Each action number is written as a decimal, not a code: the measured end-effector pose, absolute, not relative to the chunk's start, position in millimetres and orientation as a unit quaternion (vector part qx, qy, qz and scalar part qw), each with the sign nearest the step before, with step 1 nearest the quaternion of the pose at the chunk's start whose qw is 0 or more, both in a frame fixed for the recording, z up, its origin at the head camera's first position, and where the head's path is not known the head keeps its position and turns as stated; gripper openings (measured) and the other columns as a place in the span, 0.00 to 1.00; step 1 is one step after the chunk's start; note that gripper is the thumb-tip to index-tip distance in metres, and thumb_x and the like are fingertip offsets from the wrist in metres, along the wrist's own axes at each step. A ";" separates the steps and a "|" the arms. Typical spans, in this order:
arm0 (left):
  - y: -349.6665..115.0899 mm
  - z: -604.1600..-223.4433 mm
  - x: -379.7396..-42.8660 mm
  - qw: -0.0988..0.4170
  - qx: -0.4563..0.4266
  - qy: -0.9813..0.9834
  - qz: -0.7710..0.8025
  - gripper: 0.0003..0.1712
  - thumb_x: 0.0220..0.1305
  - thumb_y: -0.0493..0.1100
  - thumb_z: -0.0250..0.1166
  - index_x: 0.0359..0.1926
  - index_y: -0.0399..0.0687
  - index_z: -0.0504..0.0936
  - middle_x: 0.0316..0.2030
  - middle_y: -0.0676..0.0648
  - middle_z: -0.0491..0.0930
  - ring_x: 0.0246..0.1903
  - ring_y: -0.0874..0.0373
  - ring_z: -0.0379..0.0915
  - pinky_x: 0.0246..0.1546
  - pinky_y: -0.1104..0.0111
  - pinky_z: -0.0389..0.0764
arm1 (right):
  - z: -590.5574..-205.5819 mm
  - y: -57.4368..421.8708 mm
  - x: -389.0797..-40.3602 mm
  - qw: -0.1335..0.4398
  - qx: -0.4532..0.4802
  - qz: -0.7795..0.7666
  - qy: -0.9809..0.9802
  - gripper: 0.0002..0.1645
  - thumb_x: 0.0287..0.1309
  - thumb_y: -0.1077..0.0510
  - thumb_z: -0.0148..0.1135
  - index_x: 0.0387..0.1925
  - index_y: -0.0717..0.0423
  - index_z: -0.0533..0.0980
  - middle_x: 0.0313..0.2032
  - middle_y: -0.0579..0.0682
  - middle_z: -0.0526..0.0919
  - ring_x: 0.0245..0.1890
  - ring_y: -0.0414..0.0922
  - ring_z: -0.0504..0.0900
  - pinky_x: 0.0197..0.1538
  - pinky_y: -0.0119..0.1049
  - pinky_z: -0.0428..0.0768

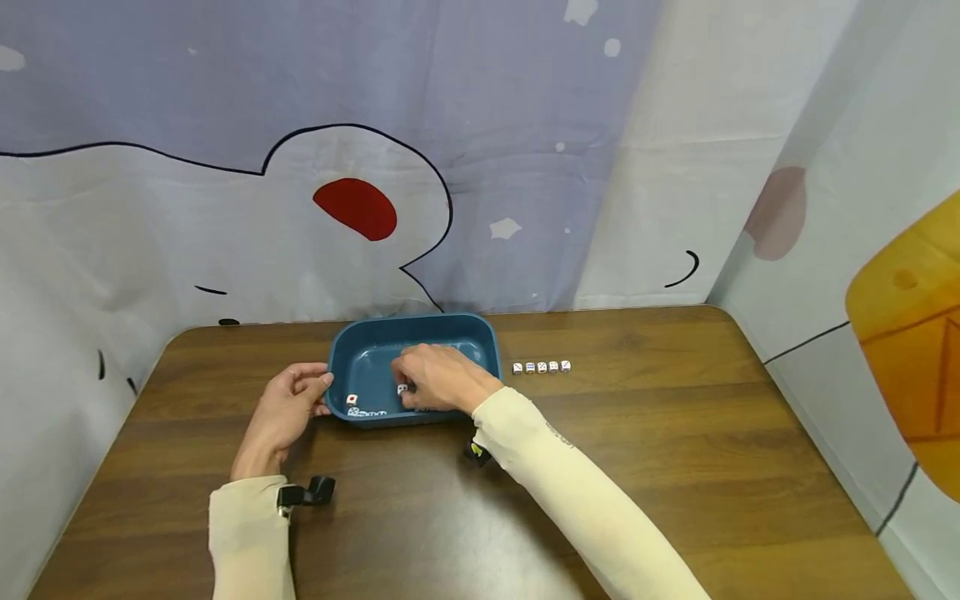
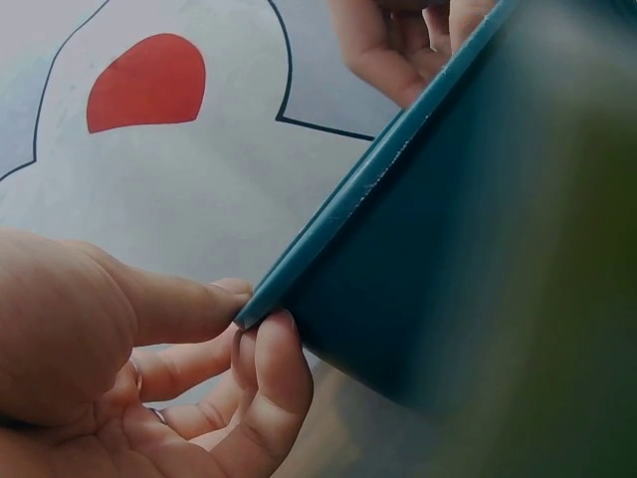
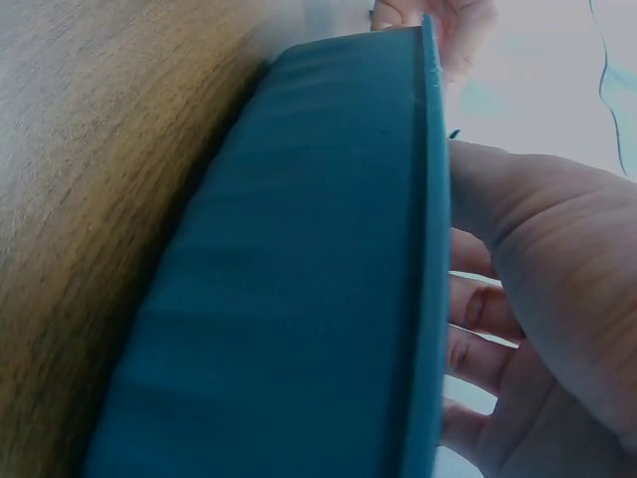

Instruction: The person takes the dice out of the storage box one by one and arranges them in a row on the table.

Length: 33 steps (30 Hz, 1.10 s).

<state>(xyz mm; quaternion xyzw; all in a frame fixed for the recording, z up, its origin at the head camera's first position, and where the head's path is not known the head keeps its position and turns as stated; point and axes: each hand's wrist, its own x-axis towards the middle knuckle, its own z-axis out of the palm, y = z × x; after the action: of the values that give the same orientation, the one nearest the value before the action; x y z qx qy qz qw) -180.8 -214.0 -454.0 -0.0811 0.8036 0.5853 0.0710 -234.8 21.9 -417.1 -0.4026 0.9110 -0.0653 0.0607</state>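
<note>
A blue rectangular plastic tray [image 1: 378, 367] sits at the back of the table. My left hand [image 1: 288, 408] pinches its left rim between thumb and fingers; the left wrist view shows the thumb [image 2: 194, 309] above the edge. Inside the tray is my right hand [image 1: 442, 379], fingers pointing down, with a white die [image 1: 402, 388] at its thumb and fingertips. A die with a red dot [image 1: 352, 400] and a row of white dice [image 1: 365, 412] lie by the near left wall. The tray's wall hides the right fingertips in the right wrist view.
On the wooden table [image 1: 637, 450], right of the tray, several white dice [image 1: 542, 367] stand in a line. A patterned cloth [image 1: 510, 167] hangs behind the table's far edge, and another covers the right side.
</note>
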 end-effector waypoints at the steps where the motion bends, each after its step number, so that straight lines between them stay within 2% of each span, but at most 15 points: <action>1: -214.0 -454.2 -181.0 0.071 -0.080 0.804 0.585 0.25 0.73 0.46 0.52 0.64 0.35 0.65 0.40 0.45 0.78 0.32 0.65 0.75 0.37 0.69 0.84 | -416.3 23.1 -234.4 0.059 -0.402 -0.066 0.911 0.04 0.54 0.52 0.64 0.30 0.44 0.76 0.30 0.37 0.74 0.30 0.37 0.72 0.30 0.28 0.71; 13: -213.7 -456.0 -182.5 0.068 -0.073 0.805 0.585 0.25 0.73 0.45 0.52 0.63 0.35 0.65 0.38 0.47 0.78 0.32 0.65 0.75 0.37 0.69 0.84 | -406.9 40.8 -229.7 0.061 -0.399 -0.060 0.913 0.07 0.55 0.49 0.65 0.33 0.44 0.77 0.33 0.37 0.75 0.31 0.36 0.73 0.31 0.28 0.72; 19: -214.2 -455.7 -182.2 0.068 -0.077 0.804 0.586 0.25 0.73 0.45 0.52 0.63 0.34 0.65 0.38 0.46 0.78 0.31 0.65 0.74 0.35 0.71 0.84 | -402.7 50.6 -228.4 0.045 -0.398 -0.065 0.914 0.05 0.55 0.51 0.64 0.33 0.44 0.77 0.33 0.37 0.77 0.31 0.36 0.73 0.33 0.28 0.73; 28: -214.5 -454.7 -182.2 0.070 -0.080 0.805 0.583 0.25 0.73 0.46 0.52 0.64 0.35 0.65 0.39 0.45 0.78 0.31 0.65 0.74 0.36 0.71 0.84 | -398.6 65.9 -227.8 0.011 -0.404 -0.075 0.911 0.03 0.54 0.52 0.62 0.32 0.44 0.77 0.33 0.37 0.77 0.30 0.35 0.73 0.32 0.28 0.73; 33: -215.6 -453.0 -181.2 0.074 -0.083 0.810 0.575 0.27 0.73 0.48 0.52 0.65 0.36 0.64 0.43 0.41 0.77 0.33 0.64 0.74 0.36 0.71 0.84 | -396.9 71.3 -226.8 0.004 -0.402 -0.085 0.912 0.04 0.54 0.52 0.62 0.32 0.45 0.77 0.33 0.39 0.78 0.29 0.36 0.73 0.32 0.28 0.73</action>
<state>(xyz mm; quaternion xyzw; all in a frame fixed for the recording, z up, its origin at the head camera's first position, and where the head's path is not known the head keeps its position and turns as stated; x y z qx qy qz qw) -181.2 -215.6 -453.0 -0.0831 0.8104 0.5751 0.0743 -226.8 71.3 -396.9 -0.4019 0.9117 -0.0850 0.0040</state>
